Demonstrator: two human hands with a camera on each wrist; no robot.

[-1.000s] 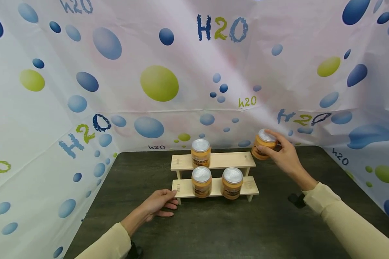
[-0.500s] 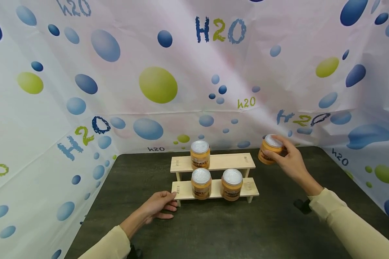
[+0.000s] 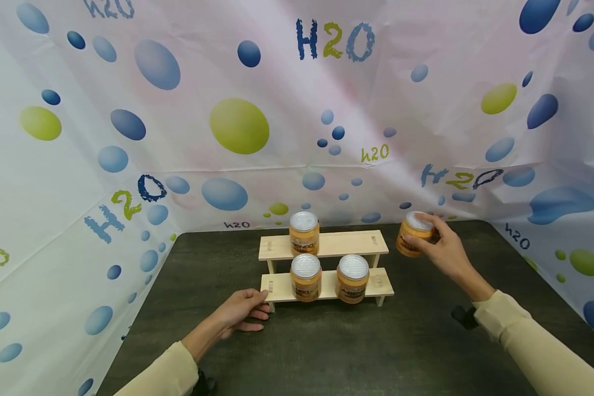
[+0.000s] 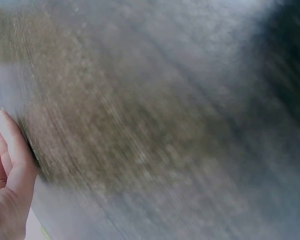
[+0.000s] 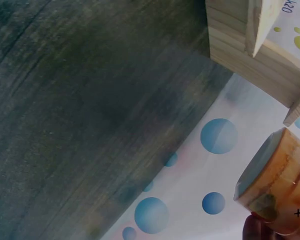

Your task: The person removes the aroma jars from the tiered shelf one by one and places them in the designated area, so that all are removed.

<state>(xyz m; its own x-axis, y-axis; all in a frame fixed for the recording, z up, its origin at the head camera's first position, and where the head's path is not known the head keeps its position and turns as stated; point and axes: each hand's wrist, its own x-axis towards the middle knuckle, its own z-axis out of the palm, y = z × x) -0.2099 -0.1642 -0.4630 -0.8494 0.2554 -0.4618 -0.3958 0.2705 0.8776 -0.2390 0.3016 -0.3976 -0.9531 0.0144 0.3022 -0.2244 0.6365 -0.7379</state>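
My right hand [image 3: 445, 250] holds an orange jar [image 3: 410, 243] with a silvery ribbed lid, off to the right of a two-step wooden stand [image 3: 353, 245]. The jar leans a little, apart from the stand; its base and part of its side [image 5: 285, 185] show in the right wrist view. At the stand's lower left corner, my left hand [image 3: 240, 313] grips the end with its thumb at the upper edge and fingers below. One like jar [image 3: 304, 236] stands on the upper step. Two more, a left jar [image 3: 306, 280] and a right jar [image 3: 352, 281], stand on the lower step.
The stand rests on a dark wood-grain table [image 3: 326, 352]. A white sheet [image 3: 297, 110] printed with blue and green ovals hangs behind and along both sides. Most of the left wrist view is blurred table surface.
My right hand has carried its jar a short way right and lower, away from the upper step's end. My left hand and the three standing jars stay in place.
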